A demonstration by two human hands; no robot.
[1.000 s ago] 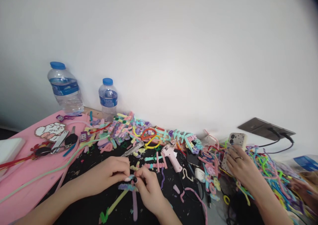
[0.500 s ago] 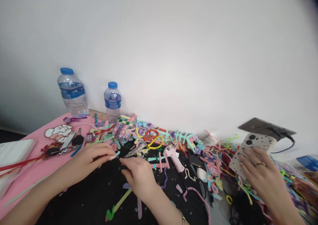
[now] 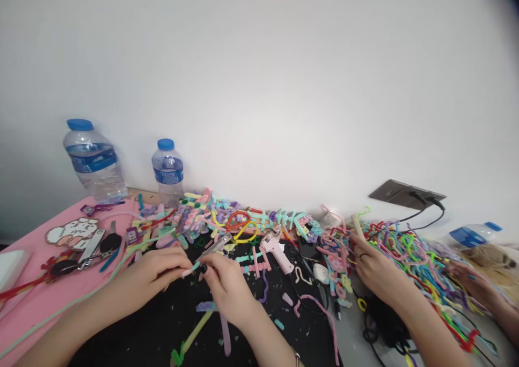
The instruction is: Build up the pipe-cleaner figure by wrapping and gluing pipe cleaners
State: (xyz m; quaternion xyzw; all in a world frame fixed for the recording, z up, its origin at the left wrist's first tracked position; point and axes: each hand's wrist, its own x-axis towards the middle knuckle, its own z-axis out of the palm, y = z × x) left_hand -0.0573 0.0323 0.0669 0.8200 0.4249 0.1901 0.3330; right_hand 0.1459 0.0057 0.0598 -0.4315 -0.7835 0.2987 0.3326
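My left hand [image 3: 168, 267] and my right hand [image 3: 227, 283] meet over a black mat [image 3: 133, 329], fingertips nearly touching. Between them is a short light-blue piece of pipe cleaner [image 3: 196, 267]; the left fingers pinch its near end and the right thumb and fingers close on the other. Just behind my right hand lie scissors [image 3: 221, 242] with red and yellow pipe cleaners around their handles. A pink glue gun [image 3: 278, 251] rests right of them. In front of my hands lie a yellow-green stem with a green tip [image 3: 197, 332] and a purple strip [image 3: 225, 337].
Two water bottles [image 3: 93, 161] [image 3: 168, 169] stand by the wall at left. Keys [image 3: 109, 242] lie on a pink sheet [image 3: 36, 280]. At right, another person's hand [image 3: 377, 264] holds a phone [image 3: 357, 226] beside a heap of pipe cleaners [image 3: 409, 253]. Cables run to a wall socket [image 3: 405, 194].
My right hand has come up to my left, and both now pinch the light-blue piece. The other person's hand has moved left, its phone turned edge-on. The view has shifted right.
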